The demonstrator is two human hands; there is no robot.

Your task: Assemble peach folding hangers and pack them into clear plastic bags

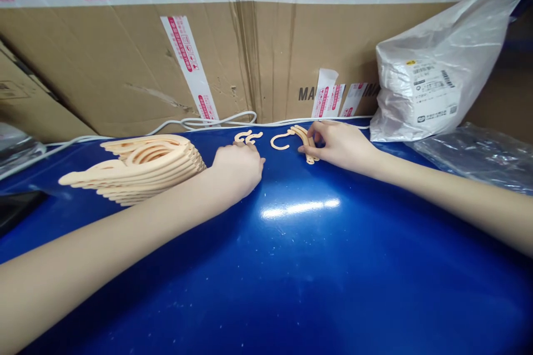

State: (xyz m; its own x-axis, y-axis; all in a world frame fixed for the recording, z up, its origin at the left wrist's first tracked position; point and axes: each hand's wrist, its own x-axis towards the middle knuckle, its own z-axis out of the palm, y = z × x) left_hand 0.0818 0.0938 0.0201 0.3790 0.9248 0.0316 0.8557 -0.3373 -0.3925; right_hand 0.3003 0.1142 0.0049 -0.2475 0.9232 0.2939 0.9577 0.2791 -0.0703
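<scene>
My right hand [333, 141] pinches the curved arms of a beige folding hanger [311, 150] lying at the back of the blue table; its open hook [280, 143] points left. My left hand [239, 165] is closed, back of the hand up, over more beige pieces. Two small hanger hooks [249, 136] stick out beyond its knuckles, while the rest of these pieces is hidden under the hand. Left of that wrist lies a neat stack of beige hangers [150, 169], partly behind my left forearm.
Cardboard boxes [133, 66] form a wall behind the blue table [300, 266]. A white cable [195, 122] runs along their base. A white plastic bag with a label [433, 83] stands back right, near clear plastic film [478, 155]. A dark flat object [16, 208] lies at the left edge.
</scene>
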